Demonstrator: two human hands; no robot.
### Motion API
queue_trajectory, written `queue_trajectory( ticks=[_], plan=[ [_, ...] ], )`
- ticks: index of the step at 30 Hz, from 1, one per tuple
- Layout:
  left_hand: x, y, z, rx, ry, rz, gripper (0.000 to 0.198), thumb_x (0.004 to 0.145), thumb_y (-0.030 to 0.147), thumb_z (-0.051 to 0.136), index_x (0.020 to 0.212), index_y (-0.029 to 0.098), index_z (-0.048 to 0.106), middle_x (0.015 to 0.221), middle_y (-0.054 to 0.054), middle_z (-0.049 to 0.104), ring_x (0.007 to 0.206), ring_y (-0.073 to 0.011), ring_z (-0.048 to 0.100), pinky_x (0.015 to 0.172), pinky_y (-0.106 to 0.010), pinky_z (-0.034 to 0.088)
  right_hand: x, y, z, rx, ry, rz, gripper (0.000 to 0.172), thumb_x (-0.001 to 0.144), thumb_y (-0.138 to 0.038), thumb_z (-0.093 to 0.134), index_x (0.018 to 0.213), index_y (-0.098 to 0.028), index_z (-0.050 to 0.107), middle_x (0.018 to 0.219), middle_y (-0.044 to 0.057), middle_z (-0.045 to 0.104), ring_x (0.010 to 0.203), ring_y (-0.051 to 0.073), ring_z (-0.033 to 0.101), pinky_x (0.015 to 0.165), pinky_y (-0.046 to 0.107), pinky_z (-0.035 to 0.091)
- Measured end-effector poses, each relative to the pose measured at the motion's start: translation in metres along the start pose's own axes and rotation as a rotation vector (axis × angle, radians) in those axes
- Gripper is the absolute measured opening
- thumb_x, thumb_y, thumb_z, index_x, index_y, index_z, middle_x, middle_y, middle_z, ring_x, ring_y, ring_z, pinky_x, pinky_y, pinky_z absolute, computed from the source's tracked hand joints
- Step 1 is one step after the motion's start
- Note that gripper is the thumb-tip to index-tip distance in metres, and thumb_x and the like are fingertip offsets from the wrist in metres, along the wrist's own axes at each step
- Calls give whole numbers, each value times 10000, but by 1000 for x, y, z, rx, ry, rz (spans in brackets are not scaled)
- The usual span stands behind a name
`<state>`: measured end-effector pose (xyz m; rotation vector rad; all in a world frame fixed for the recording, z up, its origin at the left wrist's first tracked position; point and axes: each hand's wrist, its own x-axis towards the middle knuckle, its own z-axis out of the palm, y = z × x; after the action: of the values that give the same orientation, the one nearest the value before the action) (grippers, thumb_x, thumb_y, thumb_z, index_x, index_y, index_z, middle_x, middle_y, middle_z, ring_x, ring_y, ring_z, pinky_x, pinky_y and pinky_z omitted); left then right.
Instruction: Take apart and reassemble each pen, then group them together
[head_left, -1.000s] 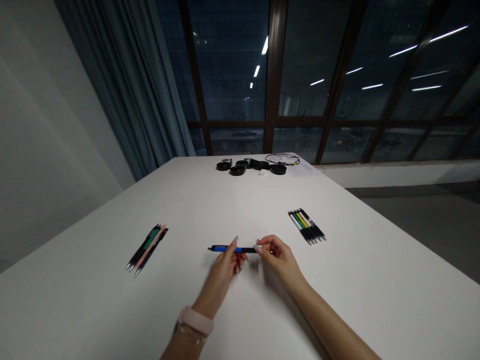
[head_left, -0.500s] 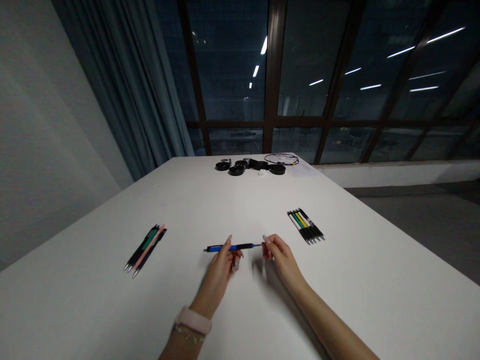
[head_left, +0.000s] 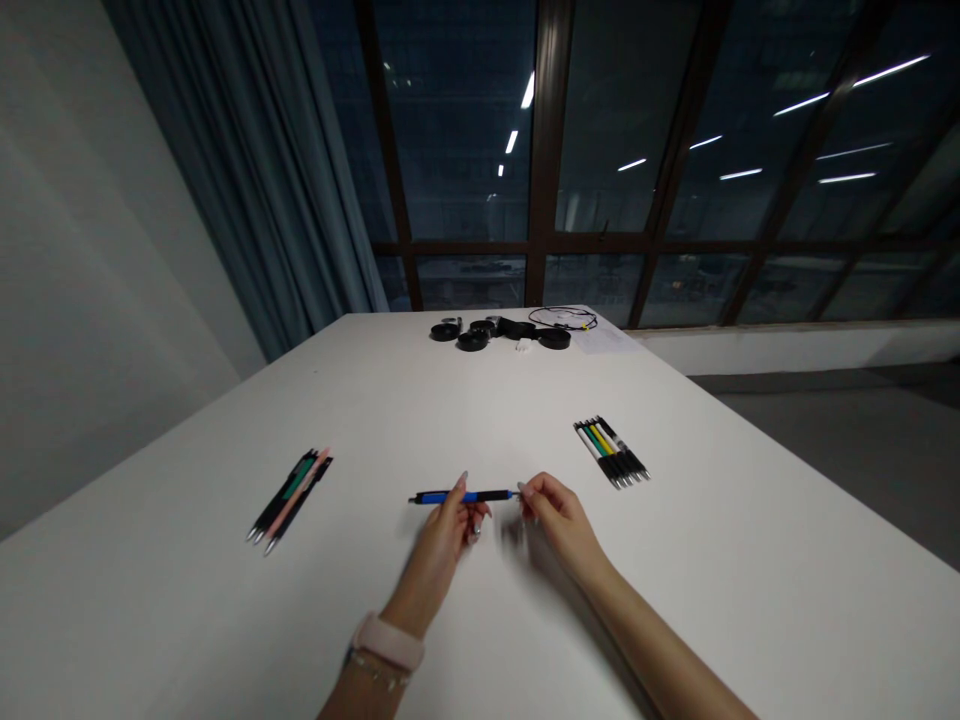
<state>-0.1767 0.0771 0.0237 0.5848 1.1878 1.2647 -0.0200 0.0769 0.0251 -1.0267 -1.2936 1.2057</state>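
A blue and black pen (head_left: 476, 496) lies crosswise between the two hands, roughly level, over the near middle part of the white table (head_left: 450, 410). Its black section points to the right.

The left hand (head_left: 448, 525) has its grip closed around the blue barrel, with the thumb over the top and the fingers curled beneath. The right hand (head_left: 556, 510) is at the pen's right end, its thumb and forefinger brought together in a pinch; a thin piece (head_left: 516, 494) shows between the black section and these fingertips, too small to make out clearly. The right hand's grip seems to be on that piece.

A pink wristband (head_left: 388, 640) and a bracelet (head_left: 379, 670) circle the left wrist.

To the left, well apart from the hands, a slanting bundle of pens (head_left: 291, 500) shows black, green and pink, tips toward the near side. To the right, a neat row of pens (head_left: 612, 453) lies side by side, with white, green, yellow and black barrels.

At the far end sit black round objects (head_left: 472, 341), a small white object (head_left: 523, 345), a looped black cable (head_left: 562, 318) and a sheet of paper (head_left: 611, 342). Beyond are a blue curtain (head_left: 262, 180) and dark windows (head_left: 465, 130).
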Motion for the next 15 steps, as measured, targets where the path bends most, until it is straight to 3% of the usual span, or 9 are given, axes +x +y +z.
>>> queue_trajectory(
  ticks=[4,11,15],
  plan=[
    [1,0,-1,-5,0,9,518,501,626,769,524,144,580,475,1,560,423,-71,458,422,-205,315,0,0,0,-27,-6,0,357,816,-529,584,673,-207,525,595,-16,553,598,146,504,609,270,375],
    [3,-2,-1,64,-38,42,516,602,649,703,522,159,560,455,-7,554,392,-79,445,407,-223,291,-1,0,1,-50,-33,14,403,801,-582,591,665,-205,544,613,-11,557,606,150,512,617,269,386],
    [4,-3,-1,29,-20,54,513,591,648,710,542,158,566,496,-18,584,421,-84,466,417,-222,305,-1,0,0,-93,-59,-4,450,853,-608,498,664,-202,533,640,5,564,641,158,529,643,274,393]
  ],
)
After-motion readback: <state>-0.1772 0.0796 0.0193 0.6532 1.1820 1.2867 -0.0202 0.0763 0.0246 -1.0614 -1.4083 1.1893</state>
